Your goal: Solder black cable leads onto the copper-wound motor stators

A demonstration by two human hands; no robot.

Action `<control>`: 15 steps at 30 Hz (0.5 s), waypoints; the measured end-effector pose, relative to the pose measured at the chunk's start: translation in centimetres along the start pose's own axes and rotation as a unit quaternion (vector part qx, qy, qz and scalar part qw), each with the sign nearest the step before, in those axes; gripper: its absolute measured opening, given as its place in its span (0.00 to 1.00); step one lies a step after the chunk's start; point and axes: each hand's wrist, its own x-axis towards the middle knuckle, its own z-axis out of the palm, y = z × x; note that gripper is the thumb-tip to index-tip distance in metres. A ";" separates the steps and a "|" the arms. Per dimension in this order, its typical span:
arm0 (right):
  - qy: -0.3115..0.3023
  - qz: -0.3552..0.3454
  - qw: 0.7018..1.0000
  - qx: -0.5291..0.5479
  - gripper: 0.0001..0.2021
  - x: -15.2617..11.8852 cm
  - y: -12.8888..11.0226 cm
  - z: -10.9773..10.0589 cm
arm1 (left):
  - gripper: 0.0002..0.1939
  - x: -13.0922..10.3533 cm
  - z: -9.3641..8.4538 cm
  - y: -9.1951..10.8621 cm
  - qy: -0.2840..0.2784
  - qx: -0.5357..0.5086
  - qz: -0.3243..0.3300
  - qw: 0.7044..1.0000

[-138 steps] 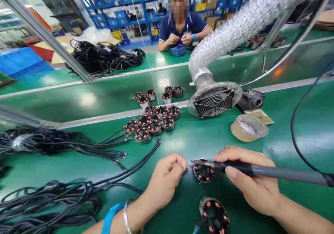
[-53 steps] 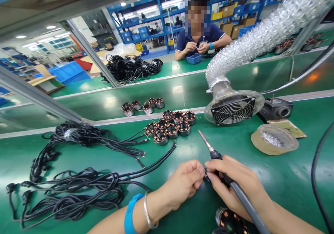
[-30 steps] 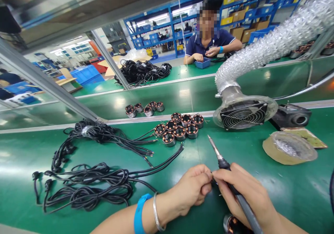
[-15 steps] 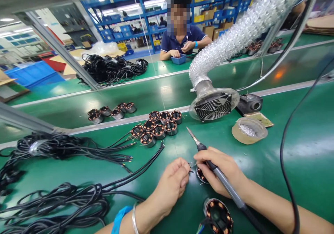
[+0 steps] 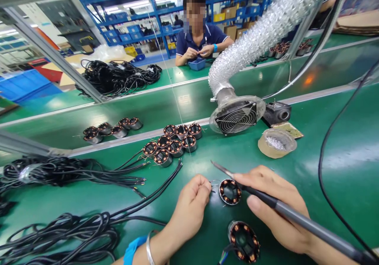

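My left hand [image 5: 192,204] pinches fine wire ends, which stick out past the fingertips beside a small copper-wound motor stator [image 5: 230,192]. A dark tip also shows under those fingers; what it belongs to is hard to make out. In my right hand [image 5: 276,196] is a soldering iron [image 5: 308,222], its metal tip pointing up and left, above the stator and apart from the wires. Nearer to me stands a second stator [image 5: 244,242], coloured leads coming off its left side.
Several stators [image 5: 175,148] cluster ahead, others [image 5: 118,131] along the ledge. Black cables [image 5: 77,233] cover the left side. A fume extractor fan [image 5: 237,119] hangs over the bench near a round tub [image 5: 277,148]. A person [image 5: 198,40] sits opposite.
My right hand has drawn back to the right from the small stator, uncovering it, and the iron lies flatter with its tip lower. My left hand keeps its pinch. The view has shifted slightly.
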 end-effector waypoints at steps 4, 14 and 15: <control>0.053 0.033 0.998 0.032 0.12 -0.7 0.5 -0.2 | 0.16 0.1 0.0 0.2 -0.001 0.006 -0.003 1.000; 0.064 0.055 0.995 0.046 0.10 -0.3 0.7 0.2 | 0.15 -0.1 0.0 0.2 -0.012 0.007 -0.004 1.000; 0.062 0.053 0.996 0.042 0.10 -0.3 0.6 0.2 | 0.15 -0.1 0.0 0.2 -0.014 0.010 -0.004 1.000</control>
